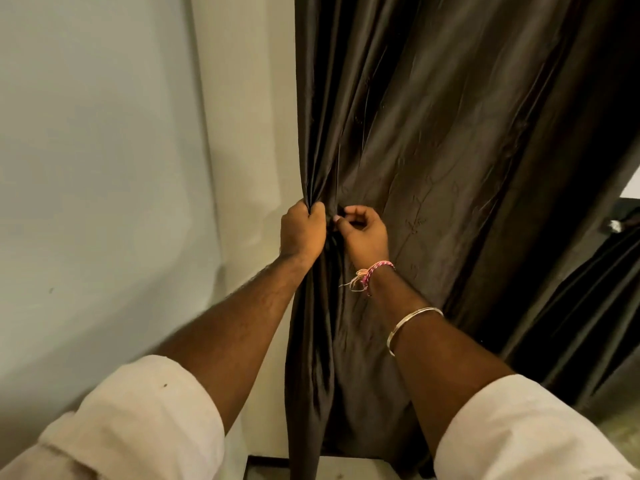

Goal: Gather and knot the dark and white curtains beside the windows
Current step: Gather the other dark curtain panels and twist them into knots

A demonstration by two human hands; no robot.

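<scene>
A dark brown curtain [433, 133] hangs in front of me from top to floor, wrinkled and shiny. My left hand [302, 232] is clenched around its left edge, bunching several folds together. Right beside it, my right hand [363, 233] pinches a fold of the same curtain between thumb and fingers; a pink thread band and a metal bangle sit on that wrist. Both sleeves are rolled up, pale cloth. No white curtain is in view.
A pale wall [104, 168] fills the left side, meeting a wall corner [204, 133] just left of the curtain. A second dark curtain panel [588, 323] hangs at the right, below a bright window edge [632, 188]. Light floor shows at the bottom.
</scene>
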